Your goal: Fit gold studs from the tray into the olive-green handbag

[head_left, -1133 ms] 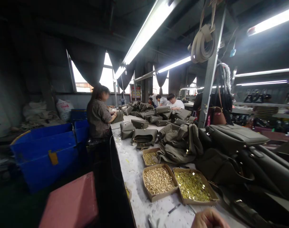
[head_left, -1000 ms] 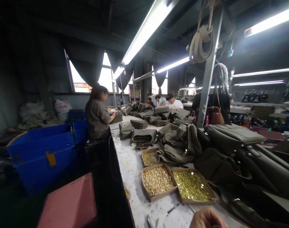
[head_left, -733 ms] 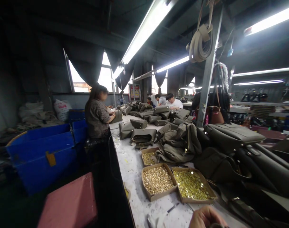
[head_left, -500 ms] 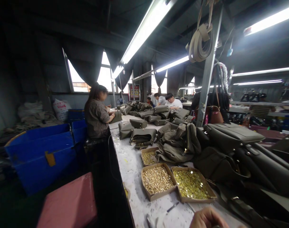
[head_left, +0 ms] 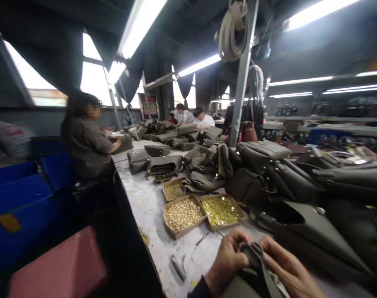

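Note:
At the bottom of the view my left hand (head_left: pixel 227 260) and my right hand (head_left: pixel 289 271) both grip a dark olive strap piece (head_left: pixel 253 269) of a leather bag. The left fingers curl over its top end; the right fingers press along its side. Just beyond my hands lie three cardboard trays of small brass hardware (head_left: pixel 184 214), (head_left: pixel 222 210), (head_left: pixel 173 191) on the white worktable (head_left: pixel 145 207). A small metal tool (head_left: pixel 179 267) lies left of my left hand.
Olive bags (head_left: pixel 278 174) are heaped along the table's right side and further back. A person in a striped top (head_left: pixel 86 145) stands at the table's left edge; others sit further off. Blue bins (head_left: pixel 21 198) and a pink stool (head_left: pixel 61 269) sit on the left. A steel post (head_left: pixel 241 78) carries hanging straps.
The camera has swung right and down. Both my hands have come into view holding the strap piece; before, only the top of one hand showed at the bottom edge.

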Action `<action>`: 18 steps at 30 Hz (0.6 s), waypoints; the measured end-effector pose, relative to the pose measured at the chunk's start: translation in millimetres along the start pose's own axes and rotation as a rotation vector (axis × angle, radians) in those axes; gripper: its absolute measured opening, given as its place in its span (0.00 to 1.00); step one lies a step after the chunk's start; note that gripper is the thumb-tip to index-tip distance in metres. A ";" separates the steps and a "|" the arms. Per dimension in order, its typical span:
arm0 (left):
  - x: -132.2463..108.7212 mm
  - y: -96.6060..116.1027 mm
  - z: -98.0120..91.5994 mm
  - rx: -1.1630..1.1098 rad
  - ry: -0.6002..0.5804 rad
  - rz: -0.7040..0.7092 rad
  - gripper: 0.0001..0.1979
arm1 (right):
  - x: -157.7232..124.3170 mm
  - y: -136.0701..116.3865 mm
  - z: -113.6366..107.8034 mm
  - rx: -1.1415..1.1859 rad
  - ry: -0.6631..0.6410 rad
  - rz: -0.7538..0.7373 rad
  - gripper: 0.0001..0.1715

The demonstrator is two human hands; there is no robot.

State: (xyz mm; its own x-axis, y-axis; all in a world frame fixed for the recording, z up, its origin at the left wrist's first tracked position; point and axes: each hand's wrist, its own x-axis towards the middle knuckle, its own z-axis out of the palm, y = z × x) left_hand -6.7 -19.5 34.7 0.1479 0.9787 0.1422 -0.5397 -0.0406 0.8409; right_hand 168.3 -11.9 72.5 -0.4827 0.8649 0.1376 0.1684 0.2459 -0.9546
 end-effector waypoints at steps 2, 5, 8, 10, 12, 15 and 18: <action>-1.0 10.0 5.6 0.104 0.018 0.014 0.15 | -2.1 -7.7 1.0 -0.048 0.048 -0.020 0.27; 1.3 17.9 7.9 0.077 -0.026 -0.041 0.14 | -0.5 -16.7 1.9 -0.146 0.071 -0.094 0.25; 3.2 20.4 5.9 0.113 -0.035 -0.060 0.13 | 2.7 -20.2 -0.3 -0.242 0.078 -0.163 0.24; 3.1 22.5 4.9 0.185 -0.027 -0.051 0.13 | 3.7 -20.3 -1.4 -0.249 0.078 -0.178 0.24; 2.6 25.2 4.8 0.235 -0.011 -0.033 0.13 | 4.2 -18.4 -1.5 -0.212 0.089 -0.175 0.24; 2.8 27.2 5.6 0.242 0.003 -0.008 0.13 | 4.7 -12.2 -1.0 -0.043 0.095 -0.135 0.21; 4.2 24.8 4.6 0.218 -0.008 0.020 0.12 | 5.7 -5.1 -1.0 0.195 0.054 -0.065 0.22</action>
State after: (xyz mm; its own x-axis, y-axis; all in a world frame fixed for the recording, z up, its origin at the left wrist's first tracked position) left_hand -15.7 -17.3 58.6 0.1455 0.9758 0.1634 -0.3506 -0.1036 0.9308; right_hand 165.5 -7.9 78.5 -0.4391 0.8736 0.2098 -0.0335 0.2174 -0.9755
